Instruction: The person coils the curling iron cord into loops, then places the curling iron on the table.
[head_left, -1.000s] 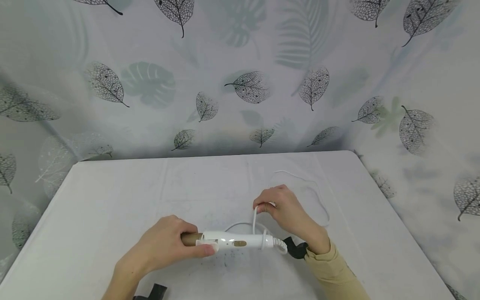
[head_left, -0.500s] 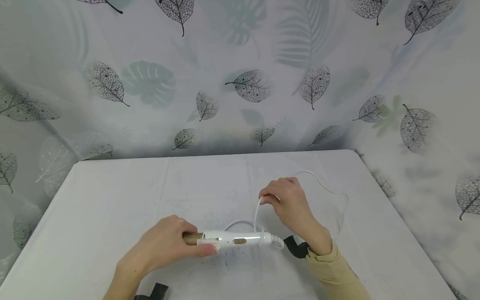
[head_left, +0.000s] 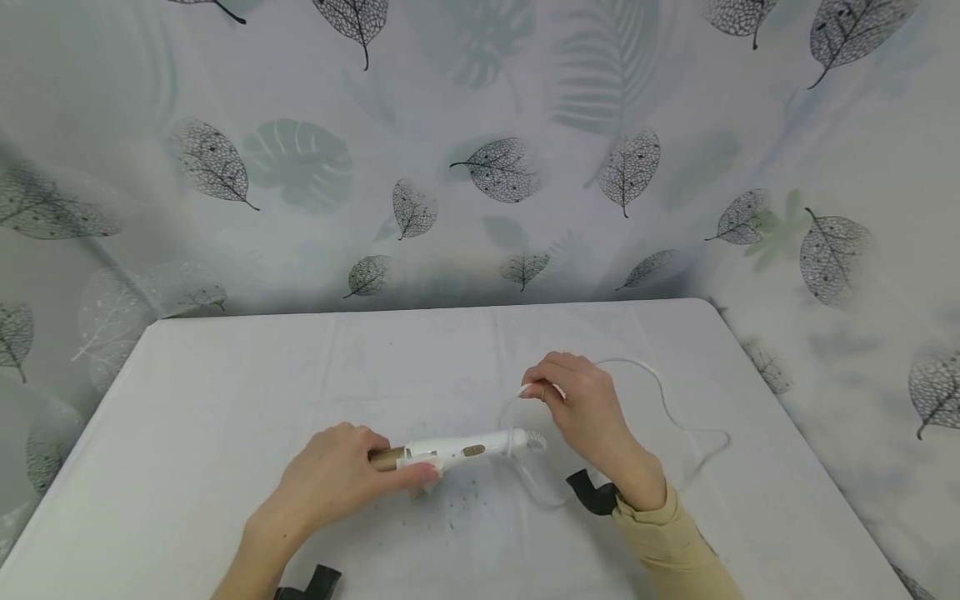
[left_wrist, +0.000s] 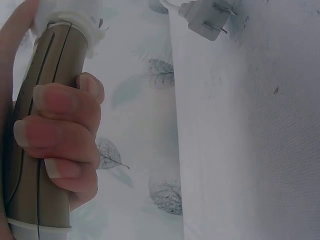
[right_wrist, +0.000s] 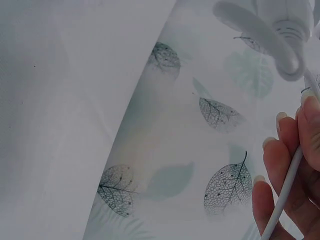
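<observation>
In the head view my left hand (head_left: 333, 479) grips a white curling iron (head_left: 453, 450) by its brown barrel, with the thumb along the handle. Its fingers wrap the brown barrel (left_wrist: 52, 75) in the left wrist view. The handle points right and tilts slightly upward. My right hand (head_left: 581, 404) pinches the white cord (head_left: 517, 393) above the handle's end. One turn of cord loops round that end, and the right wrist view shows this loop (right_wrist: 260, 37) close up. Between the right fingers the cord (right_wrist: 285, 195) runs down. A two-pin plug (left_wrist: 207, 20) shows in the left wrist view.
The white table (head_left: 247, 400) lies beneath both hands. A slack stretch of cord (head_left: 667, 400) curves behind and right of the right hand. Black straps (head_left: 596, 493) are at the wrists. A leaf-patterned curtain (head_left: 450, 167) stands behind the table.
The right hand has drawn the cord slightly up and away from the handle. The curling iron's cord end has risen, and the loose cord at right has shifted outward. The left hand keeps its hold.
</observation>
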